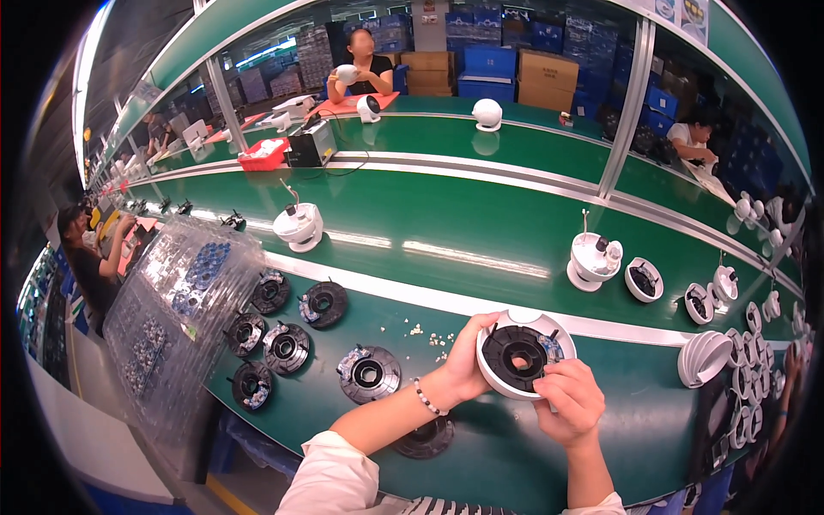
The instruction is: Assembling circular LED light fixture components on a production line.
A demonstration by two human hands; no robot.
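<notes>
My left hand (469, 365) is wrapped around the left side of a white round housing (546, 324), tilted so that its open side faces me. Inside it sits a black disc (499, 364) with a central hole and a small blue circuit board (552, 346) at its right side. The fingers of my right hand (573, 399) are closed at the housing's lower right rim, beside the board. Whether they also pinch a small part cannot be seen. A loose black disc (369, 375) with a board lies left of my hands, and another (427, 439) is partly under my left forearm.
Several more discs (287, 348) lie at the left, beside clear plastic trays (163, 318) of parts. Small cream pieces (417, 330) are scattered beyond my hands. White housings (704, 359) are stacked at right. Half-built white units (594, 262) stand on the green belt (429, 223). Co-workers sit across it.
</notes>
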